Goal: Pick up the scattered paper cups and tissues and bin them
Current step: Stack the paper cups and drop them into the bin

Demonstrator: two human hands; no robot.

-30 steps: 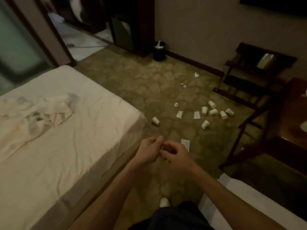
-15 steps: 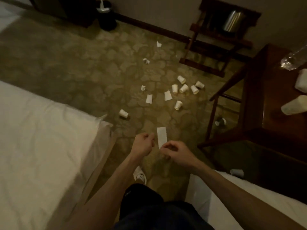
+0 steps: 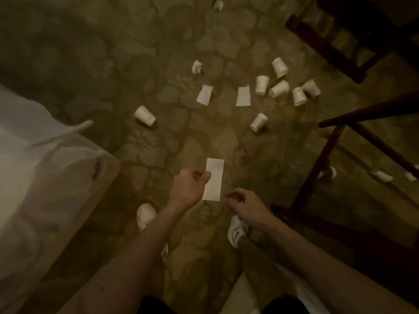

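A flat folded tissue [image 3: 213,180] lies on the patterned carpet just in front of me. My left hand [image 3: 189,189] hovers at its left edge with fingers loosely curled, and my right hand [image 3: 246,206] hovers at its lower right corner, also loosely curled; both seem to hold nothing. Further out lie two more flat tissues [image 3: 205,95] [image 3: 243,96], a crumpled tissue [image 3: 196,67] and several white paper cups on their sides, among them one at the left [image 3: 144,115], one in the middle [image 3: 259,122] and a cluster at the right [image 3: 279,88]. No bin is in view.
A white bed [image 3: 45,177] fills the left side. Dark wooden table legs [image 3: 317,168] stand at the right, with a dark cup [image 3: 327,175] and a tissue scrap [image 3: 384,176] beneath them. A wooden rack [image 3: 328,41] sits at the top right. My white shoes [image 3: 146,215] are on the carpet.
The view has tilted down and moved closer to the floor; the bin has left the frame. My hands have parted and lowered to either side of the nearest tissue.
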